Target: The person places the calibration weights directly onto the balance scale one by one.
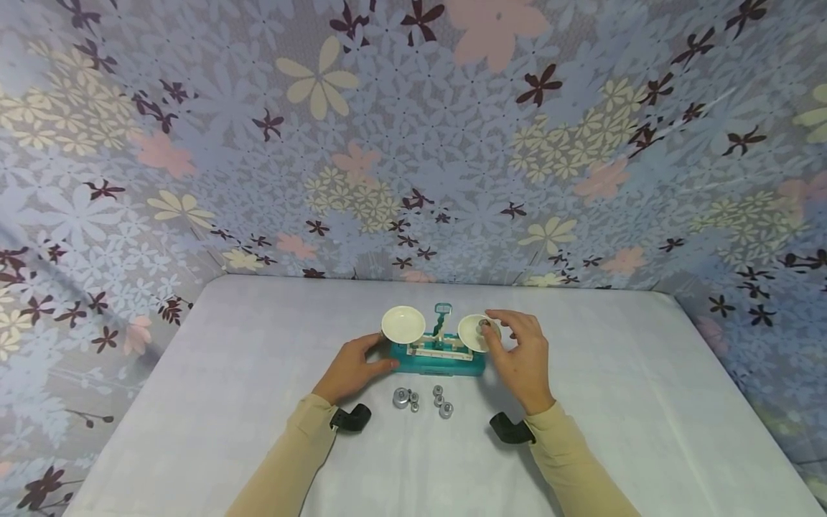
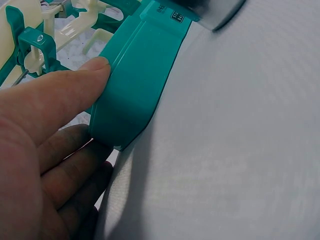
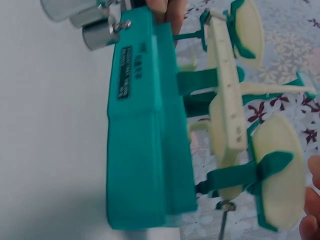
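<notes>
A teal balance scale [image 1: 439, 365] with two cream pans stands on the table. My left hand [image 1: 352, 368] grips the left end of its base; in the left wrist view the thumb [image 2: 85, 82] presses one side while the other fingers curl round the end. Over the right pan [image 1: 470, 334], my right hand [image 1: 526, 362] pinches a small metal weight [image 1: 483, 324] between thumb and forefinger. Whether that weight touches the pan I cannot tell. The left pan [image 1: 403, 325] holds nothing. In the right wrist view only fingertips [image 3: 312, 200] show beside the near pan.
Several silver weights sit in front of the base, with a large one [image 1: 401, 398] in the left cluster and smaller ones [image 1: 446, 410] in the right. A pale cloth [image 1: 614, 402] covers the table. Behind it rises a flowered backdrop [image 1: 413, 143].
</notes>
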A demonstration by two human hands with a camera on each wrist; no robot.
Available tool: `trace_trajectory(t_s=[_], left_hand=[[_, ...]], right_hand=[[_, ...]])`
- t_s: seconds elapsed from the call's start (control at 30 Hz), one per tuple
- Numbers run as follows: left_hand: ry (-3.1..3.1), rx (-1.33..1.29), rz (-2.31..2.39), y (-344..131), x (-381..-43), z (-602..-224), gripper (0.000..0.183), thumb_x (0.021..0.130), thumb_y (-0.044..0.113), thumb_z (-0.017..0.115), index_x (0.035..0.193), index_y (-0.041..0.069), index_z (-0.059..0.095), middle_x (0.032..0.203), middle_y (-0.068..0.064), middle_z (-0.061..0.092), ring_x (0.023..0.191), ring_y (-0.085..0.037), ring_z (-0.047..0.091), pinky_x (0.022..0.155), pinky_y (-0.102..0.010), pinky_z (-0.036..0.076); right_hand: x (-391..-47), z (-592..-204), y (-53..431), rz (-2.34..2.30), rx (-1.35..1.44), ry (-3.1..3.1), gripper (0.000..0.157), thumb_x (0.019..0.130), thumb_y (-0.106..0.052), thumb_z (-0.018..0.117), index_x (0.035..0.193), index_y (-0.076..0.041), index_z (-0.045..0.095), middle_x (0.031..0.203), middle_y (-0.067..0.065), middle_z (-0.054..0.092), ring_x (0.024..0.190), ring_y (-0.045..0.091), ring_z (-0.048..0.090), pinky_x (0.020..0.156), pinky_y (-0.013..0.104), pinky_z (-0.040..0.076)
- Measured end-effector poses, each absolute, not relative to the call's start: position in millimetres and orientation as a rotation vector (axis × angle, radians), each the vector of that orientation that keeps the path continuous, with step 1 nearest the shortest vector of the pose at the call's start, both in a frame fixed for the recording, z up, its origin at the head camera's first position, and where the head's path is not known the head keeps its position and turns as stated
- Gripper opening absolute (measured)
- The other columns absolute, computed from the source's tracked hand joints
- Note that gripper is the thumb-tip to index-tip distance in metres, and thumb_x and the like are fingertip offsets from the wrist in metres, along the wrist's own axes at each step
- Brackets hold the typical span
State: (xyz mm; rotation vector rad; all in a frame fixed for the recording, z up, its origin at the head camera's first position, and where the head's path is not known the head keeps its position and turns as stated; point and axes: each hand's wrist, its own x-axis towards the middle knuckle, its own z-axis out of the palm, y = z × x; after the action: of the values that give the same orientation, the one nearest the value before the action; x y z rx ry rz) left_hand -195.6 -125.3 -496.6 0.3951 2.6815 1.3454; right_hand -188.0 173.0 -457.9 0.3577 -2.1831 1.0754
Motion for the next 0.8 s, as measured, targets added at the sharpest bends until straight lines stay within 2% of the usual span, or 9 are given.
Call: trace_trajectory(t_s=[0.23,0.37,0.63,0.8], left_hand=[[2.678,0.4,1.363,-125.0,-195.8,-494.7,0.069,0.09,0.037,0.076,0.141,-0.002,0.054,0.145,-0.018,0.054,0.139,-0.036,0.045,0.117,-0.052,0.034],[2.679,0.393,1.37,-124.5,-195.9,-494.4,0.068,0.09,0.036,0.076,0.141,-0.002,0.055,0.145,-0.017,0.055,0.138,-0.035,0.046,0.117,-0.052,0.034],[2.669,0.399,1.376,-123.5,-195.4,-494.6,0.068,0.09,0.036,0.076,0.141,-0.003,0.054,0.145,-0.017,0.054,0.139,-0.035,0.045,0.117,-0.051,0.034],[2.673,0.397,1.372,-124.8,-195.3,-495.4,0.069,0.09,0.037,0.076,0.141,-0.003,0.054,0.145,-0.018,0.054,0.139,-0.036,0.045,0.117,-0.051,0.034]], right_hand=[[-179.6,-449.2,169.7,1.083,0.407,-2.158,0.023,0.085,-0.006,0.08,0.107,-0.003,0.075,0.105,0.012,0.073,0.095,0.026,0.059,0.069,0.033,0.044],[-173.3,-443.7,167.2,1.108,0.424,-2.153,0.022,0.084,-0.004,0.08,0.106,-0.004,0.076,0.104,0.008,0.074,0.091,0.024,0.058,0.069,0.028,0.043],[-158.9,-439.3,160.0,1.148,0.482,-2.149,0.027,0.082,-0.002,0.081,0.108,-0.007,0.076,0.107,0.006,0.074,0.091,0.022,0.058,0.069,0.026,0.044],[-149.0,-441.7,156.1,1.141,0.529,-2.172,0.03,0.081,-0.001,0.081,0.109,-0.009,0.075,0.108,0.005,0.073,0.092,0.02,0.059,0.068,0.031,0.046]])
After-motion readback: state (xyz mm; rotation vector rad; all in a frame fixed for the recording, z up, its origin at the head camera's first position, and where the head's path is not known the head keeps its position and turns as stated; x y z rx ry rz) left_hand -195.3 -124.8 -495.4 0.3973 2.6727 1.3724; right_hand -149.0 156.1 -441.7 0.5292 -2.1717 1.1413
